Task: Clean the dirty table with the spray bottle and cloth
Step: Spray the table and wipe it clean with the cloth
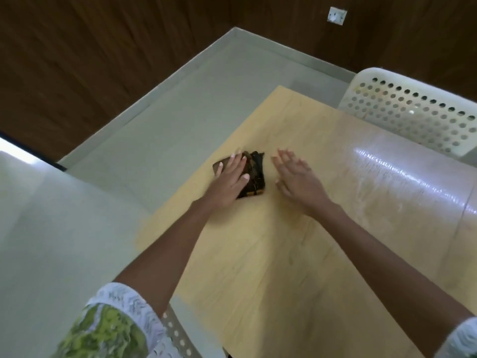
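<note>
While pressed flat by left hand [230, 180], dark folded cloth [254, 174], brown-black, crumpled

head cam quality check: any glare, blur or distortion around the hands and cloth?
Head view: strong glare streak on the table at right; left hand on the dark cloth and right hand slightly motion-blurred; wide-angle bending of the floor edges; white chair sharp enough.
</note>
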